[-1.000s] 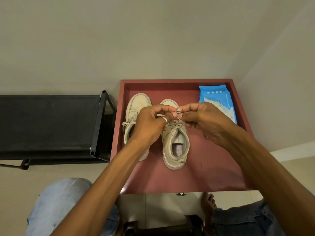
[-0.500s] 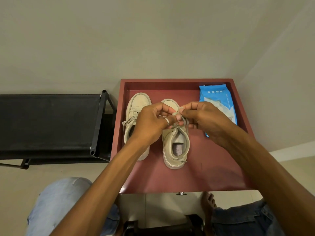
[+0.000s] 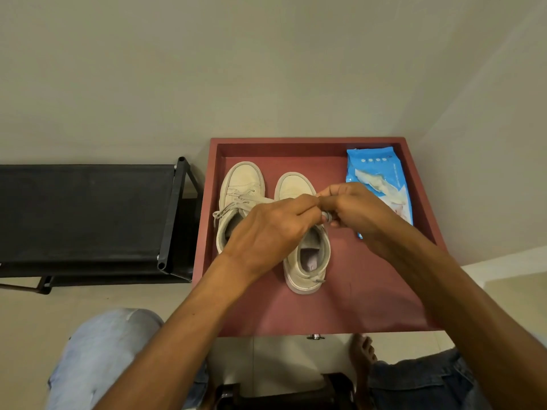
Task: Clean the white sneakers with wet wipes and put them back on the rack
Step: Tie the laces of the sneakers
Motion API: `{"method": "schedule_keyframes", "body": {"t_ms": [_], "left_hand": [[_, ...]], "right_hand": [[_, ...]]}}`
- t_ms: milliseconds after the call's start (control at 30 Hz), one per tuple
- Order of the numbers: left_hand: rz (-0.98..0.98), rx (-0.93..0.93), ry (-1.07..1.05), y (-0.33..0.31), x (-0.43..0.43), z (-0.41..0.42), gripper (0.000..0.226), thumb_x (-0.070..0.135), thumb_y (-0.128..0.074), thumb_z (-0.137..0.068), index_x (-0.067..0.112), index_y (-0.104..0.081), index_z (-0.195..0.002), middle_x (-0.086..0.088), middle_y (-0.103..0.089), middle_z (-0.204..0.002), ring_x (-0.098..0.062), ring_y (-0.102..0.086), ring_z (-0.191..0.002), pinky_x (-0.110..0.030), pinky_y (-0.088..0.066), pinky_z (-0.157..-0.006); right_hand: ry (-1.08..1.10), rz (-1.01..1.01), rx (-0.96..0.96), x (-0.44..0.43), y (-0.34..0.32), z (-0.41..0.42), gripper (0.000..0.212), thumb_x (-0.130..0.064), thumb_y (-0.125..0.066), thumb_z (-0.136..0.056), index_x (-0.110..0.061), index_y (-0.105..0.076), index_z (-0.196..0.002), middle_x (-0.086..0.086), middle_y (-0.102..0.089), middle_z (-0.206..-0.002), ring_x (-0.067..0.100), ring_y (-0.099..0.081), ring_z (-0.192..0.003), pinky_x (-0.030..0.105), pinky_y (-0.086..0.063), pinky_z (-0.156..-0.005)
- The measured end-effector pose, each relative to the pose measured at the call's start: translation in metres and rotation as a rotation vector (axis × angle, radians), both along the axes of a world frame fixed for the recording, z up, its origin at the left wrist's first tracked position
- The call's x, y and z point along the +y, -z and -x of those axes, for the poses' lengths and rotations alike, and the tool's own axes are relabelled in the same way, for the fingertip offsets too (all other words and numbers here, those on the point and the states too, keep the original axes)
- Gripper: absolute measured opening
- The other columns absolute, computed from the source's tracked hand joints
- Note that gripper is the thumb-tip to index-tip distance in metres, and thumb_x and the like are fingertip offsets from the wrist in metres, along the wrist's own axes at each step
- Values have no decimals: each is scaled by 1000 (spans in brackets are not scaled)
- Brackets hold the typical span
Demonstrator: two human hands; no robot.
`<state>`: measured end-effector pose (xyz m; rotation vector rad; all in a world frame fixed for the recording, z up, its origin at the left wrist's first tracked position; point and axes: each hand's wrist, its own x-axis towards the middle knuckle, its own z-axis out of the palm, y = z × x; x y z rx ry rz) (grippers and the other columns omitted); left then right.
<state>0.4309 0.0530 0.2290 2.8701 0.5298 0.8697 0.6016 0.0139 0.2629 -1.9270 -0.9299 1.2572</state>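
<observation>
Table [image 3: 370,306]: red, with a raised rim, set into the corner of pale walls. It carries both sneakers and the wipes.

Left sneaker [image 3: 244,182]: off-white, on the left part of the table, toe toward the far rim. Its laces lie loose across the tongue. The heel is hidden behind the left wrist.

Right sneaker [image 3: 307,273]: off-white, just beside the first and parallel to it, set slightly nearer. Its opening is in plain view, and one end of its lace [image 3: 318,280] lies over the heel collar.

Left hand [image 3: 272,229]: above the middle of the right sneaker, fingers curled, tips pinched on the lace where they meet the other hand.

Right hand [image 3: 358,211]: reaching in from the right, fingers curled and pinching the same lace above the tongue. The strand between the fingertips is mostly covered.

Wet wipes pack [image 3: 381,179]: blue, flat on the table at the far right corner. Its near end is behind the right hand.

Shoe rack [image 3: 88,208]: black, standing left of the table, against the far wall.

Person: denim-clad knees at the near edge, and a bare foot [image 3: 362,350] on the floor below the table.
</observation>
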Motion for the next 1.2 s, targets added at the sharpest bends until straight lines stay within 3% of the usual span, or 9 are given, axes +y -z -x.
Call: {"method": "schedule_keyframes", "body": {"t_ms": [133, 333, 400, 467, 600, 667, 800, 933, 1200], "left_hand": [[-98, -7, -1, 0, -2, -2, 29, 8, -72, -94, 19, -47, -102, -3, -67, -93, -18, -59, -69, -33, -45, -43], [-148, 24, -76, -4, -6, -4, 18, 10, -75, -91, 15, -58, -89, -1, -58, -73, -16, -45, -63, -31, -26, -45], [-86, 44, -108, -5, -7, -4, 20, 10, -74, -90, 14, -55, -91, -2, -56, -72, -17, -46, -64, -32, -29, -43], [108, 51, -171, -8, -6, -4, 16, 14, -73, -90, 13, -58, -95, -2, -61, -80, -19, -55, -68, -35, -43, -45], [722, -40, -248, -9, -3, -6, 11, 29, -67, -97, 28, -56, -95, 11, -70, -92, -8, -66, -86, -37, -55, -72], [1002, -142, -253, -10, -2, -8, 16, 25, -69, -97, 26, -55, -89, 15, -74, -82, -3, -70, -79, -26, -55, -71], [1375, -259, -286, -14, 0, -12, 17, 18, -71, -96, 18, -56, -90, 12, -69, -66, -3, -64, -62, -21, -49, -60], [1527, -335, -358, -15, 4, -13, 15, 20, -73, -94, 16, -58, -92, -4, -69, -82, -6, -61, -66, -19, -44, -57], [1625, -473, -439, -16, 2, -15, 12, 11, -72, -92, 15, -61, -91, -1, -70, -83, -4, -61, -63, -13, -44, -50]], "right_hand": [[12, 32, 40, 0, 0, -1, 14, -7, -57, -89, -1, -70, -90, 5, -63, -70, 7, -55, -62, 18, -47, -56], [-7, 51, 65, 1, 3, -4, 16, -8, -56, -89, -6, -72, -90, 2, -64, -68, 7, -56, -64, 20, -47, -59], [-17, 46, 56, 1, 3, -3, 14, -16, -59, -93, -8, -71, -94, 1, -65, -69, 5, -56, -63, 21, -47, -62], [-43, 20, 66, 0, 1, -4, 18, -23, -61, -94, -9, -70, -99, 1, -67, -73, 2, -58, -63, 20, -46, -66], [-94, -22, 89, -1, -2, -7, 14, -23, -65, -92, -12, -71, -99, 3, -71, -82, 6, -61, -73, 22, -48, -71], [-99, -38, 106, 0, -1, -8, 9, -20, -65, -92, -14, -71, -96, 4, -70, -84, 8, -61, -75, 22, -50, -72], [-110, -72, 76, -1, -2, -9, 6, -19, -66, -92, -15, -71, -92, -4, -71, -79, 0, -62, -69, 15, -48, -64], [-110, -226, -130, -3, -7, -11, 6, -17, -75, -85, -13, -72, -87, 0, -71, -77, -2, -60, -63, 13, -47, -60], [-342, -291, -618, -5, -8, -10, 40, -62, -68, -79, -22, -69, -71, -6, -65, -61, 7, -57, -55, 18, -42, -51]]}}
